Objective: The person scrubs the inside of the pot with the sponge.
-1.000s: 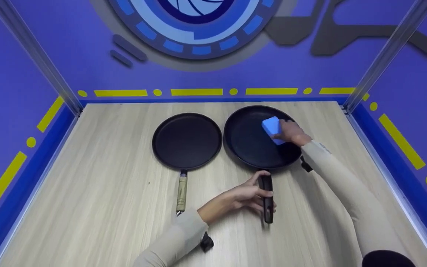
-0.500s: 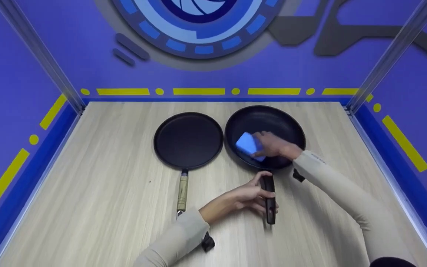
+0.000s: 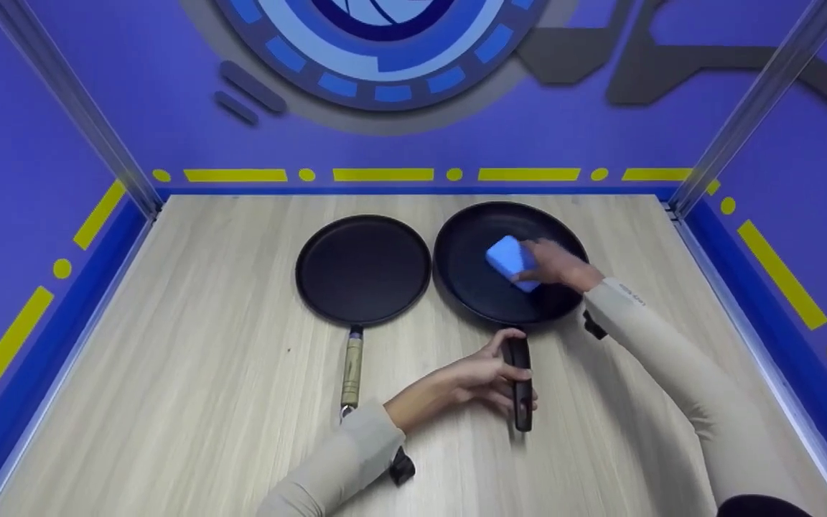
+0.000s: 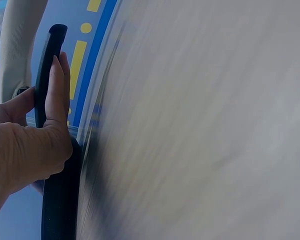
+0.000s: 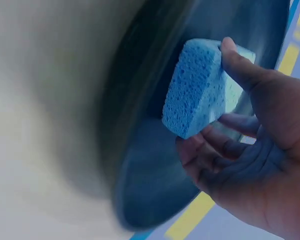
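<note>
A blue sponge (image 3: 509,258) is pinched between the thumb and fingers of my right hand (image 3: 558,264), against the inside of a deep black frying pan (image 3: 471,287). The right wrist view shows the sponge (image 5: 192,87) with its porous side facing the camera, close to the pan's inner surface (image 5: 157,175). My left hand (image 3: 482,375) grips the pan's black handle (image 3: 522,402) from the left. In the left wrist view, the thumb and fingers of that hand (image 4: 32,147) lie on both sides of the handle (image 4: 43,85).
Left of the frying pan lies a flat black pan (image 3: 363,269) with a wooden handle (image 3: 352,370), the two rims nearly touching. Both stand on a light wood table (image 3: 191,345). Blue panels (image 3: 385,151) close off the back and sides.
With the sponge, my right hand swept toward the pan's lower left, then back up and right to the middle. My left hand stays on the handle.
</note>
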### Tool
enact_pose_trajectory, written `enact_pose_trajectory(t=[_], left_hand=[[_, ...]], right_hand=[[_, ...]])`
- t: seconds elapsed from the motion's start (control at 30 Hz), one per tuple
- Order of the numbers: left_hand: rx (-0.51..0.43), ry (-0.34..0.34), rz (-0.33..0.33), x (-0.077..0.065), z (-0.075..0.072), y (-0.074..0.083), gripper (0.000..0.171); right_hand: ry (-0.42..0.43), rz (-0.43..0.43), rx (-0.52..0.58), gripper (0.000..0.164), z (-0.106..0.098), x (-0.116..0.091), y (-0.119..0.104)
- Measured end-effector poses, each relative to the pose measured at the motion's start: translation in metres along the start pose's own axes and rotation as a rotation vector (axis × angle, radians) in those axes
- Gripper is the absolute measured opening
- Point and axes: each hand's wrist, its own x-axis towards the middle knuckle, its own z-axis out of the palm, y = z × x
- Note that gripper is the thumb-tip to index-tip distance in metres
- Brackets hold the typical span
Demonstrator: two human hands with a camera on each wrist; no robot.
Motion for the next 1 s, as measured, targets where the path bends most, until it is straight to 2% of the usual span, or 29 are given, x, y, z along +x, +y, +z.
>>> enact_pose_trajectory(t=[0.13, 0.23, 0.37, 0.57, 0.67, 0.77, 0.9, 1.0], left_hand=[[0.007, -0.001, -0.004, 0.001, 0.001, 0.001, 0.063], [0.015, 0.0, -0.008, 0.001, 0.002, 0.001, 0.063], [0.021, -0.004, -0.009, 0.001, 0.004, 0.001, 0.063], [0.016, 0.002, -0.013, 0.002, 0.003, 0.0, 0.065], [0.013, 0.002, -0.011, 0.002, 0.002, 0.001, 0.066], [0.015, 0.004, -0.008, 0.002, 0.001, 0.0, 0.065], [0.015, 0.008, -0.007, 0.001, 0.002, -0.001, 0.064], [0.011, 0.011, -0.004, 0.002, 0.002, -0.001, 0.064]], right_hand=[[0.029, 0.088, -0.016, 0.067, -0.007, -0.004, 0.025], [0.025, 0.114, -0.038, 0.068, -0.006, -0.008, 0.026], [0.026, 0.052, -0.071, 0.067, 0.003, -0.013, 0.002], [0.016, -0.165, -0.148, 0.063, 0.019, -0.024, -0.053], [0.004, -0.187, -0.171, 0.062, 0.02, -0.026, -0.064], [-0.025, -0.151, -0.147, 0.066, 0.014, -0.025, -0.057], [-0.061, -0.078, -0.101, 0.074, 0.001, -0.023, -0.028], [-0.045, -0.017, -0.088, 0.074, -0.007, -0.022, -0.003]])
